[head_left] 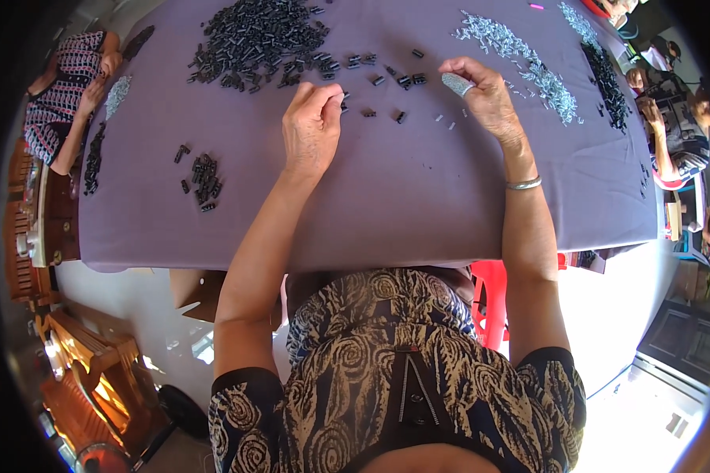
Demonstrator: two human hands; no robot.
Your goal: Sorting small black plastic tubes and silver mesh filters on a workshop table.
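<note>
My left hand (pixel 312 130) is closed in a pinch above the purple tablecloth (pixel 402 197). A small dark piece (pixel 344 104) shows at its fingertips, too small to name. To its right, my right hand (pixel 491 101) has its fingers curled, with a grey speckled oval thing (pixel 457 83) at the thumb. Whether that is a thumb cover or something held, I cannot tell. Beyond my left hand lies a large heap of short black cylindrical parts (pixel 260 39). Several loose black parts (pixel 403 80) lie between the hands. Small clear silvery pieces (pixel 551 93) spread past my right hand.
A small cluster of black parts (pixel 206 180) lies at left. One person (pixel 65 98) sits at the left edge and another (pixel 674 130) at the right, near further piles. A pink stick (pixel 536 7) lies at the far side. A red chair (pixel 491 303) stands below the table edge.
</note>
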